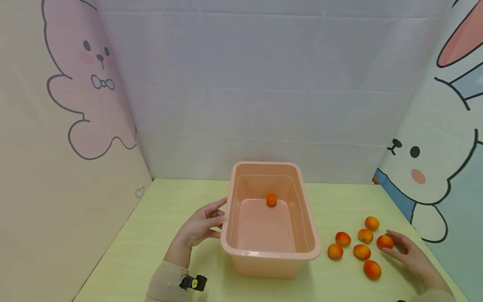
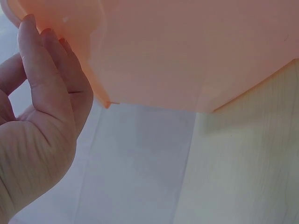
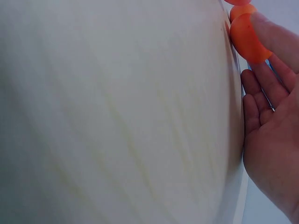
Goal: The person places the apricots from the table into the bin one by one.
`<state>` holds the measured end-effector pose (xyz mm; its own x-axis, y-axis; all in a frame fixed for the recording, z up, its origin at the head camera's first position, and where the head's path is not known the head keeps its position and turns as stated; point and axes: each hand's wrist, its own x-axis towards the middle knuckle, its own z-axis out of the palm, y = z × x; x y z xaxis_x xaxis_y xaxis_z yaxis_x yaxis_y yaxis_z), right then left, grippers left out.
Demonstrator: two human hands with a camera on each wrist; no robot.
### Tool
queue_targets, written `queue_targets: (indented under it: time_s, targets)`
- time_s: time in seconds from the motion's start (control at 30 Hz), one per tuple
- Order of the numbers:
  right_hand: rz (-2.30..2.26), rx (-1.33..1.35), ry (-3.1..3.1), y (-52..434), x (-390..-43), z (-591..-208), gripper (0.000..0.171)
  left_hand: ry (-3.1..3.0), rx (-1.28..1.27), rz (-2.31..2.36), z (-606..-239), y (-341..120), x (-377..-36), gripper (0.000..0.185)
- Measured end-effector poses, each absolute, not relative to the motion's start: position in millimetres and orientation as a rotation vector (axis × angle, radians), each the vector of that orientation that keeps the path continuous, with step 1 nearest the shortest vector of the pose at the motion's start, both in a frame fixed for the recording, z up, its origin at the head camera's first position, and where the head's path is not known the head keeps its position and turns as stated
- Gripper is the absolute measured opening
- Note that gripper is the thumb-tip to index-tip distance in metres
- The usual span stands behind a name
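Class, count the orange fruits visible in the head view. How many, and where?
7. One sits inside the pink tub; six lie on the table right of it, one touched by the right hand.

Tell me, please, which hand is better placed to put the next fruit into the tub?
The right. The right hand already touches a fruit among the loose ones beside the tub. The left hand rests against the tub's opposite wall, away from that fruit.

Soft, even light filled the scene, the glossy pink plastic tub (image 1: 270, 248) cast only a faint shadow, the head view bowed at its edges, and both wrist views were blurred.
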<state>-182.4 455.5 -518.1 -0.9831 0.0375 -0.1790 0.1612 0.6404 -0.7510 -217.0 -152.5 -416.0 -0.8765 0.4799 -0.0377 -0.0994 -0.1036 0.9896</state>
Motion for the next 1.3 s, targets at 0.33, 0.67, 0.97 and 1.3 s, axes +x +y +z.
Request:
queue_targets:
  time_s: [0.33, 0.67, 0.97, 1.3]
  targets:
    - [-1.261, 0.272, 2.689, 452, -186, -517, 0.085, 1.772, 0.409, 2.044, -415, -152, -217, 0.068]
    - [-1.218, 0.289, 2.76, 454, -183, -517, 0.084, 1.765, 0.412, 2.043, -415, -153, -217, 0.069]
    - [-1.254, 0.314, 2.8, 450, -181, -501, 0.085, 1.733, 0.454, 2.059, -416, -155, -218, 0.07]
    - [-1.3, 0.215, 2.932, 425, -186, -470, 0.073, 1.734, 0.434, 2.059, -416, -155, -219, 0.069]
